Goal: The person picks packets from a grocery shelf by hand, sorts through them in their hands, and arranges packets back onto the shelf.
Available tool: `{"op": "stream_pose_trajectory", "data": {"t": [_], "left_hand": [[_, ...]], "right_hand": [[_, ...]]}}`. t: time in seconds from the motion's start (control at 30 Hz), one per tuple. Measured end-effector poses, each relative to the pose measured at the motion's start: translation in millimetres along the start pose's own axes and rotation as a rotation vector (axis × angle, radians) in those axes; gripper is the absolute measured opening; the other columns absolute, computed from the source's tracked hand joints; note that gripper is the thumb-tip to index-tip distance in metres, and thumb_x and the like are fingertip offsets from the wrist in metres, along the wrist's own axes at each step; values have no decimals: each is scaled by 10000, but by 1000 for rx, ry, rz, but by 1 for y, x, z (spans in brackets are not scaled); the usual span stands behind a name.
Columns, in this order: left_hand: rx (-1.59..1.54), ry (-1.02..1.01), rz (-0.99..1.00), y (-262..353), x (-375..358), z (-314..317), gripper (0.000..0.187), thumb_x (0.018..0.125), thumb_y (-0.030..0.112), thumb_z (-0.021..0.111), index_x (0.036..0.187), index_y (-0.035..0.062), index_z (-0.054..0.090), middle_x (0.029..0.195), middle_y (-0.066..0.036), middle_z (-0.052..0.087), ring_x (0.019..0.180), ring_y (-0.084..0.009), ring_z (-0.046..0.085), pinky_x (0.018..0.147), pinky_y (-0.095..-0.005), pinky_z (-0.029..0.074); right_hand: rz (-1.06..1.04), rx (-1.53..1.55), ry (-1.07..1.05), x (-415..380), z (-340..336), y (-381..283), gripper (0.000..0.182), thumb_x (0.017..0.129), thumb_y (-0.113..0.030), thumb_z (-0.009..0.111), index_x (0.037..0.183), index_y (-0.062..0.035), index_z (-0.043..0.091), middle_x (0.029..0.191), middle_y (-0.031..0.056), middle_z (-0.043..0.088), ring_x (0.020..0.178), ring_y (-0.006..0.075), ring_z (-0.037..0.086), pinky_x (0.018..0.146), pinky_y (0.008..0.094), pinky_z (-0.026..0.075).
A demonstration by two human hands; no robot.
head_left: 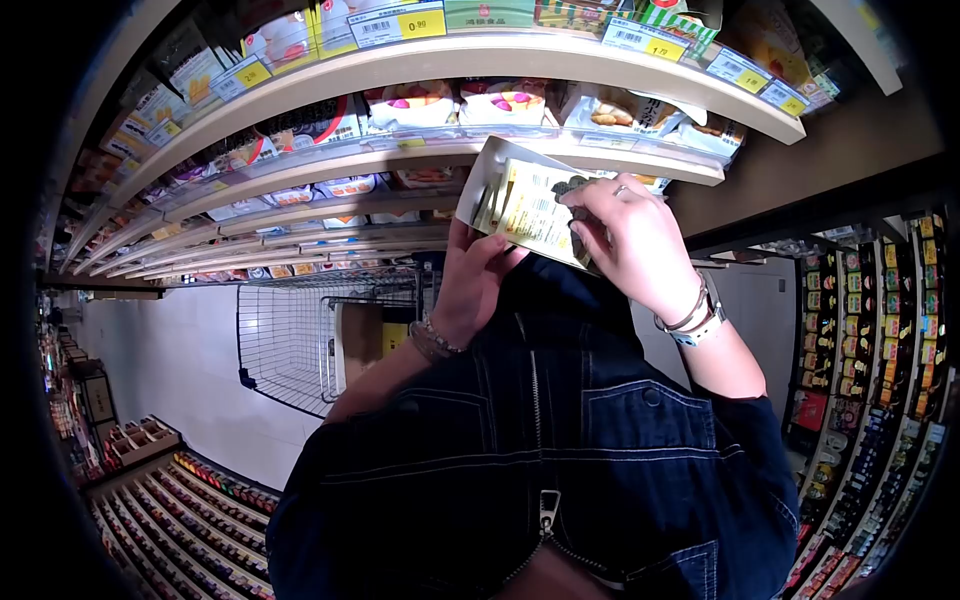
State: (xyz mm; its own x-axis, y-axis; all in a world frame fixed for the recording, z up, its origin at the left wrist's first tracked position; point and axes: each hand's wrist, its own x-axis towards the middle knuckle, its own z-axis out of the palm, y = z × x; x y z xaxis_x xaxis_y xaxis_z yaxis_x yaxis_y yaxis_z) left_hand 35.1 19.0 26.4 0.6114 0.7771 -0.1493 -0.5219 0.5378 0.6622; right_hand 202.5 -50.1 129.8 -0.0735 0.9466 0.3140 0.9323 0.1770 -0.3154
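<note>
An open white cardboard box [474,197] is tilted in front of my chest, with yellow printed snack packets [532,200] standing in it. My left hand [478,275] grips the box at its lower left side, thumb over the edge. At the box's right side, the fingers of my right hand [632,222] are bent and pressed on the dark, patterned end of a yellow packet. My palm hides part of that packet and the box's right wall. A ring and bracelets show on the right hand and wrist.
Stocked shelves [440,62] with bagged food and price tags [396,23] curve across the top. A wire shopping cart [290,345] holding a brown and yellow item [375,340] stands at lower left on the pale floor [180,345]. More racks [870,330] line the right.
</note>
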Motion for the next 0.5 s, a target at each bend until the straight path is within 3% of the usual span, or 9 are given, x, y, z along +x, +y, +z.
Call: {"op": "stream_pose_trajectory", "data": {"t": [0.03, 0.1, 0.13, 0.17, 0.27, 0.37, 0.4, 0.5], "left_hand": [[14, 10, -11, -1, 0, -1, 510, 803, 97, 499, 1276, 107, 307, 1162, -74, 469, 1012, -178, 526, 736, -274, 526], [35, 5, -32, -2, 2, -3, 506, 803, 101, 503, 1272, 104, 313, 1160, -74, 474, 1012, -176, 526, 743, -279, 527], [23, -23, -41, 0, 2, 0, 503, 802, 107, 509, 1268, 99, 319, 1163, -74, 474, 1014, -176, 526, 747, -282, 528], [-35, -39, -101, 2, 5, -1, 559, 782, -4, 472, 1291, 134, 285, 1174, -60, 457, 1019, -158, 521, 747, -260, 521], [-17, -113, -175, 15, 14, 8, 516, 792, 37, 469, 1275, 124, 312, 1156, -70, 473, 1015, -163, 524, 783, -294, 506], [-7, -223, -251, 30, 27, 30, 470, 799, 61, 473, 1247, 102, 335, 1144, -74, 480, 1009, -156, 523, 803, -306, 492], [22, -339, -253, 33, 33, 37, 437, 815, 102, 483, 1227, 83, 338, 1142, -79, 470, 1019, -168, 510, 852, -352, 458], [195, -361, -268, 40, 45, 77, 445, 834, 149, 486, 1238, 80, 313, 1152, -81, 448, 1041, -187, 488, 887, -401, 419]], "right_hand": [[-14, 10, 48, -2, 0, 2, 225, 692, -94, 616, 913, -75, 580, 884, 80, 568, 840, 251, 517, 742, 348, 432], [0, -46, 147, -6, -7, 5, 300, 685, -161, 649, 962, -75, 573, 991, 95, 536, 894, 267, 499, 785, 360, 417], [29, 0, 161, -10, -12, 8, 414, 673, -249, 673, 1032, -81, 554, 1066, 122, 505, 945, 296, 483, 825, 379, 399], [56, 36, 93, -16, -18, 11, 609, 650, -357, 695, 1158, -95, 484, 1195, 178, 424, 1061, 345, 437, 888, 404, 369], [87, 201, 35, -38, -24, 16, 959, 519, -497, 755, 1295, -119, 336, 1338, 257, 204, 1204, 430, 283, 974, 459, 288], [213, 361, 166, -61, -13, 11, 979, 490, -397, 812, 1288, -113, 322, 1349, 235, 161, 1206, 388, 305, 947, 439, 337], [218, 343, 216, -65, -12, 8, 945, 508, -336, 819, 1279, -107, 322, 1348, 223, 150, 1197, 371, 323, 929, 425, 362], [290, 176, 421, -72, -17, 7, 808, 554, -233, 779, 1236, -83, 371, 1256, 215, 315, 1126, 348, 394, 905, 401, 374]]}}
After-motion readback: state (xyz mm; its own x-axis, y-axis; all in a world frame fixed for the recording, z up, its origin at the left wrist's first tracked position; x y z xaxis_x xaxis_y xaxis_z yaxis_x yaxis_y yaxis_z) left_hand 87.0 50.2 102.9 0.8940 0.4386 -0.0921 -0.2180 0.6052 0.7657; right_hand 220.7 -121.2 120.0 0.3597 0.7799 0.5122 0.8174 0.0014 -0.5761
